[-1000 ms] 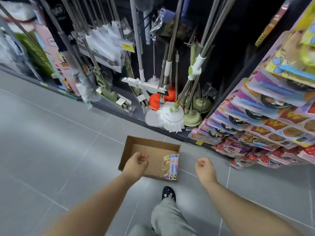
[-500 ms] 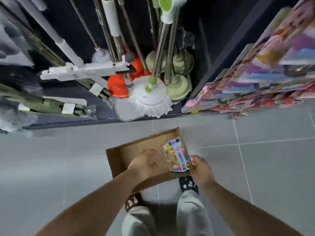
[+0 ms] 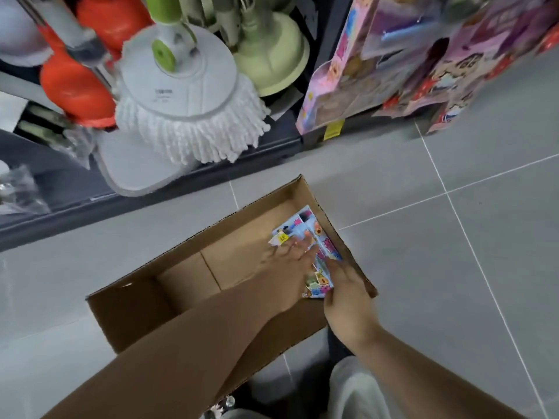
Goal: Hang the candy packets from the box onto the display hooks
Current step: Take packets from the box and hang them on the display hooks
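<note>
Box (image 3: 130,316) sits open-topped on the floor (image 3: 453,267), at a slant, its far long side near the dark shelf base (image 3: 157,204). Packets (image 3: 298,226) lie as a small flat stack in the box's R end, against the R wall. A yellow sticker (image 3: 283,237) shows at the stack's far L corner. L grip (image 3: 287,267) is inside the box w/ fingers straight & spread wide, lying flat on top of the packets; it's motion-blurred. R grip (image 3: 348,294) is at the box's near R corner, fingers on the stack's near R edge & touching it. Can't tell if they pinch it or just rest there, as blur & angle hide that. Both forearms are bare, the L one crossing over the box's near wall. Beyond the box, on the shelf: a white mop head (image 3: 181,116) w/ a green hub, orange parts (image 3: 75,83) to its L, a pale green base (image 3: 272,52) to its R. At the floor's far R, display packs (image 3: 423,71) hang in overlapping rows, pink & purple, w/ a yellow tag (image 3: 332,130) on the shelf edge below them. A grey trouser leg (image 3: 357,391) shows at the floor's near edge.
</note>
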